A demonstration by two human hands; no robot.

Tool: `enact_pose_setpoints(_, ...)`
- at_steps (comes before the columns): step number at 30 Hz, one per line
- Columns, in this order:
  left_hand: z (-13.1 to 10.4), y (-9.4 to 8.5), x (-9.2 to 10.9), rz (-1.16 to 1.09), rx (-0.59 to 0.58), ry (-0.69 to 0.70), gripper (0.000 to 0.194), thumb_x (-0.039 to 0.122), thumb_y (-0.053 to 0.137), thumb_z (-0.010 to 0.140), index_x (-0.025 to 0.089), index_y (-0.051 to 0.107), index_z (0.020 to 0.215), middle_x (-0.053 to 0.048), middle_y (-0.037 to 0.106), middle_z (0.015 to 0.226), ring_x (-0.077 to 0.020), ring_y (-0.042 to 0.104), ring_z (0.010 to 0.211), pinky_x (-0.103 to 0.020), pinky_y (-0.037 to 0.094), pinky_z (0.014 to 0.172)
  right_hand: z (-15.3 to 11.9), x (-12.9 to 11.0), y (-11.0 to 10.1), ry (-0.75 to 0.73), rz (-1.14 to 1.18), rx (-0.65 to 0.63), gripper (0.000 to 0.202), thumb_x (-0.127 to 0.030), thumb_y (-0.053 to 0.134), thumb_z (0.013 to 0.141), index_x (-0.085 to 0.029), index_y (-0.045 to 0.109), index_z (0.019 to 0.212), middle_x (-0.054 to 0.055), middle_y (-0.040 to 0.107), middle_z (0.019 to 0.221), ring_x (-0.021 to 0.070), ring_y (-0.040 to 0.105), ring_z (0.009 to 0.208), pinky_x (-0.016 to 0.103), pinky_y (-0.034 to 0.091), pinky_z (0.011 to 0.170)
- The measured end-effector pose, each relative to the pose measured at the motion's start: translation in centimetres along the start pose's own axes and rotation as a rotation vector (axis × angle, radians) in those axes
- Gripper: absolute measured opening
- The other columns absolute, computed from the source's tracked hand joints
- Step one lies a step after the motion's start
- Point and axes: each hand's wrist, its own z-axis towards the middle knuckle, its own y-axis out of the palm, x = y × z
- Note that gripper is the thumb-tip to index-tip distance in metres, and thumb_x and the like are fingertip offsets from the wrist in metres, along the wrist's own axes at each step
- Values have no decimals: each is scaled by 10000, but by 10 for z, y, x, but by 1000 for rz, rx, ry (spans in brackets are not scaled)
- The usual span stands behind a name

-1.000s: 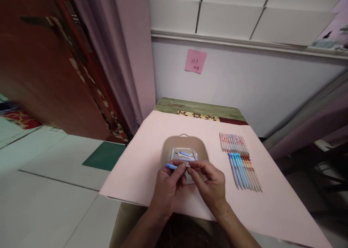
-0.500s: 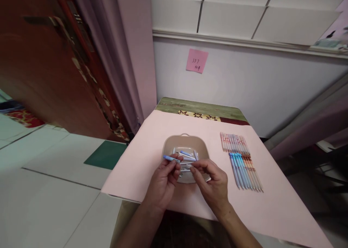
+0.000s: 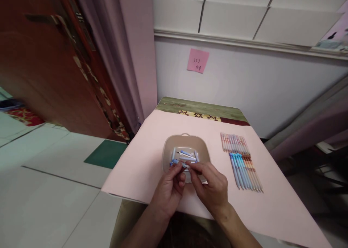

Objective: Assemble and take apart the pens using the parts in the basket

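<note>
The blue pen piece (image 3: 175, 161) is at the fingertips, held above the near part of the bowl (image 3: 187, 141), with a small pale bit (image 3: 186, 165) at its right end. To handle it well, I would keep the blue piece steady on one side and let the other side make only small, light movements, with the two ends lined up on one straight axis. Pressing at an angle could bend or flick away something so slight. Working low over the bowl seems wise, since anything that slips should drop inside it.

The left hand (image 3: 169, 189) has thumb and forefinger closed on the blue piece, the other fingers curled in beneath. The right hand (image 3: 211, 181) has its thumb and forefinger drawn into a narrow pinch on the pale bit, close beside the left fingertips. Whether the two pieces are joined or merely touching is too small to tell.

Below and just ahead of the grip, loose pen parts (image 3: 187, 153), mostly blue and white, lie crosswise in the bowl. Off to the right of the grip, well apart from it, blue pens (image 3: 239, 171) and orange pens (image 3: 252, 173) lie side by side, with a row of patterned pens (image 3: 234, 143) beyond them. All around the bowl spreads the pink tablecloth (image 3: 136, 164).
</note>
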Motion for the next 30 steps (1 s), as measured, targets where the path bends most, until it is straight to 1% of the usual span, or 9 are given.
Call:
enact_pose_setpoints(3, 1, -2, 0, 9, -24, 15, 67, 74, 555, 860, 79, 621, 846, -10, 616, 625, -37, 522, 428, -103, 407, 347, 1, -2, -1, -32, -43, -6, 172, -103, 586, 852, -200, 650, 979, 26, 723, 904, 118, 672, 809, 199, 530, 726)
enact_pose_setpoints(7, 3, -6, -1, 33, -31, 41, 4, 87, 627, 811, 89, 624, 814, 5, 605, 608, -43, 529, 435, -107, 404, 345, 1, -3, -1, -24, -102, -54, 166, -126, 561, 872, -207, 653, 985, 32, 725, 895, 127, 677, 809, 213, 532, 716)
enact_pose_setpoints(14, 3, -9, -4, 72, -78, 77, 91, 116, 716, 739, 100, 637, 782, 19, 596, 594, -42, 536, 452, -103, 405, 358, -2, -1, 0, 13, -139, -110, 152, -164, 547, 889, -206, 662, 981, 38, 720, 876, 132, 676, 789, 220, 523, 710)
enact_pose_setpoints(17, 4, -9, -8, 79, -102, 83, 89, 125, 717, 741, 106, 635, 769, 20, 595, 588, -47, 542, 455, -107, 405, 359, -1, -2, 2, 34, -127, -123, 118, -176, 560, 888, -196, 666, 937, 35, 711, 840, 130, 672, 765, 211, 512, 685)
enact_pose_setpoints(19, 4, -8, -7, 77, -85, 73, 62, 121, 691, 767, 98, 636, 782, 9, 611, 603, -50, 541, 448, -112, 402, 350, 1, -1, 1, 69, -86, -130, 95, -199, 584, 879, -197, 673, 911, 27, 702, 811, 120, 662, 718, 200, 502, 643)
enact_pose_setpoints(22, 2, -5, 5, 44, -30, 50, 53, 101, 606, 830, 65, 639, 852, -48, 674, 713, -39, 525, 435, -114, 396, 337, 7, 3, -6, 160, -14, -118, 94, -263, 621, 859, -201, 690, 876, 17, 685, 762, 111, 629, 631, 202, 492, 589)
enact_pose_setpoints(24, 1, -3, 19, -23, -2, 67, 89, 81, 547, 864, 53, 630, 877, -85, 698, 792, -27, 511, 432, -105, 388, 333, 12, 10, -14, 242, 6, -69, 125, -297, 621, 856, -198, 697, 852, 20, 683, 747, 117, 619, 614, 213, 493, 576)
enact_pose_setpoints(27, 0, -3, 38, -139, 0, 116, 110, 62, 502, 886, 67, 611, 868, -92, 701, 816, -12, 496, 429, -85, 379, 335, 17, 23, -23, 343, -16, 20, 161, -325, 606, 857, -194, 699, 853, 24, 690, 753, 129, 620, 610, 229, 497, 569)
enact_pose_setpoints(30, 0, -6, 46, -174, -16, 114, 112, 64, 489, 894, 75, 600, 884, -92, 698, 820, -12, 494, 432, -83, 385, 339, 19, 34, -25, 360, -75, 15, 166, -332, 603, 848, -197, 700, 844, 26, 693, 765, 136, 623, 619, 235, 491, 569)
